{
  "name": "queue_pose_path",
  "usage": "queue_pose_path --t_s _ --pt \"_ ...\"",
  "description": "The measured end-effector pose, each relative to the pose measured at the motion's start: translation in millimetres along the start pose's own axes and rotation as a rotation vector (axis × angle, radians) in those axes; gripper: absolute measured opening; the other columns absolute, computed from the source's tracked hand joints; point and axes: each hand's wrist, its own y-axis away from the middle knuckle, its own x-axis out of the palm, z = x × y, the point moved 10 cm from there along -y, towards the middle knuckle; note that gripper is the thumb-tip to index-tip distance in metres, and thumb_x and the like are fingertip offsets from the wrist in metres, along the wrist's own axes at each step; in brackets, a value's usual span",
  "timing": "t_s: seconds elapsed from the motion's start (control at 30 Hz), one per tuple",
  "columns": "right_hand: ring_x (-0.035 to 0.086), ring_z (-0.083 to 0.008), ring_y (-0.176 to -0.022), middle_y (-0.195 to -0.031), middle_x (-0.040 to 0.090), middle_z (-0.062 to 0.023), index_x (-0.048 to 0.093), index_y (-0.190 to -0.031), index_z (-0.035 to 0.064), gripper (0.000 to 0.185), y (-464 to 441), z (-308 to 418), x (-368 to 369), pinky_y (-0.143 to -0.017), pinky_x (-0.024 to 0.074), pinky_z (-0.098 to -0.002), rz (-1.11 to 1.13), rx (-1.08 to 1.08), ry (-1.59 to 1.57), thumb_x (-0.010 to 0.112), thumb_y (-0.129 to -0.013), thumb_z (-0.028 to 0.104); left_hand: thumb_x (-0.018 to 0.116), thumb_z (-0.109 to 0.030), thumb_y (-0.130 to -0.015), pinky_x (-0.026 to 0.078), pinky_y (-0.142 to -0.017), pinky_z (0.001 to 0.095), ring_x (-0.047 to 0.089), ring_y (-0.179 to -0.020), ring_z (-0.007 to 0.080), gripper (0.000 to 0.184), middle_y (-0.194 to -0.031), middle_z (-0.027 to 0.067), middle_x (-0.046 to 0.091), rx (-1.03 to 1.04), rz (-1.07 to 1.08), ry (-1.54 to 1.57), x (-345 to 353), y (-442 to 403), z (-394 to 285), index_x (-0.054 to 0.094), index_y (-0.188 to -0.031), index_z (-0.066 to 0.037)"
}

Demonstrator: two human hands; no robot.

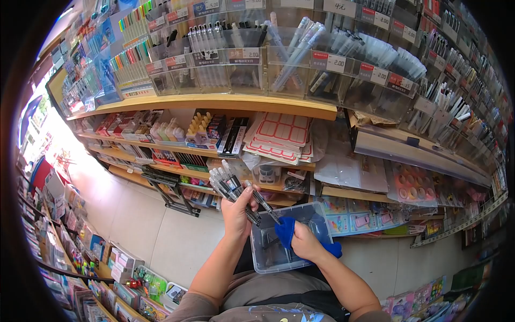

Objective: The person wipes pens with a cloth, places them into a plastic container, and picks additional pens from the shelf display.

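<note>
My left hand point(236, 214) is wrapped round a bundle of clear-barrelled pens point(224, 180) with dark lower ends. One pen point(266, 206) slants out from the bundle toward the right, its lower end at the cloth. A bright blue cloth point(285, 232) is gripped in my right hand point(307, 242), and part of it hangs out on the right side. Below both hands is a clear plastic bin point(324, 219) in front of my body. Dark shapes show through it, but I cannot make out what they are.
Above, a wooden shelf point(214, 103) carries clear acrylic pen holders point(209, 75) with price tags. Under it lie red-bordered label sheets point(279, 131) and boxed goods. A folded black metal stand point(170, 190) leans at the lower shelves. Merchandise racks point(80, 257) line the left side.
</note>
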Motion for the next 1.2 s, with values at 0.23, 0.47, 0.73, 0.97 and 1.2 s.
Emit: queue_pose_path --t_s 0.23,0.47,0.73,0.97,1.2 --pt "0.052 -0.0071 -0.068 -0.076 0.057 0.0001 0.056 -0.095 0.0023 0.011 4.3 11.2 -6.8 -0.060 0.0440 -0.0216 -0.073 -0.035 -0.261 0.049 -0.088 0.007 0.059 -0.005 -0.080 0.040 -0.047 0.0211 0.049 -0.057 0.0101 0.016 -0.086 0.0148 0.059 -0.052 -0.093 0.126 -20.1 -6.0 9.1 0.048 -0.093 -0.001" --pt "0.057 -0.0119 -0.066 -0.076 0.060 -0.0040 0.056 -0.092 0.0017 0.010 6.9 6.1 -29.5 -0.059 0.0470 -0.0246 -0.255 -0.168 -0.389 0.051 -0.088 0.009 0.057 -0.005 -0.081 0.039 -0.047 0.0208 0.048 -0.056 0.0097 0.013 -0.081 0.0120 0.059 -0.291 -0.053 0.130 -22.0 -3.2 42.2 0.052 -0.091 0.001" --pt "0.056 -0.0121 -0.084 -0.095 0.059 -0.0040 0.055 -0.103 0.0019 0.022 12.1 -13.8 -75.8 -0.076 0.0460 -0.0253 -0.657 -0.109 -0.786 0.053 -0.090 0.019 0.062 -0.010 -0.079 0.040 -0.047 0.0197 0.050 -0.051 0.0064 0.010 -0.065 0.0016 0.059 -0.390 0.426 -0.605 24.8 26.8 65.6 0.063 -0.083 -0.001" --pt "0.053 -0.0080 -0.084 -0.092 0.058 -0.0008 0.055 -0.099 0.0028 0.016 9.9 -11.8 -67.3 -0.077 0.0424 -0.0225 -0.558 -0.039 -0.521 0.056 -0.085 0.011 0.064 -0.009 -0.079 0.046 -0.051 0.0218 0.054 -0.057 0.0088 0.019 -0.069 0.0032 0.059 -0.544 0.646 -0.786 33.6 58.0 99.5 0.058 -0.095 0.000" --pt "0.054 -0.0087 -0.077 -0.081 0.059 -0.0012 0.057 -0.083 0.0033 0.007 16.9 -10.7 -78.2 -0.072 0.0439 -0.0238 -0.667 -0.082 -0.658 0.053 -0.080 -0.001 0.060 -0.008 -0.082 0.047 -0.051 0.0225 0.057 -0.057 0.0105 0.012 -0.071 0.0065 0.061 -0.633 0.621 -0.624 38.4 64.1 94.5 0.057 -0.086 0.003"
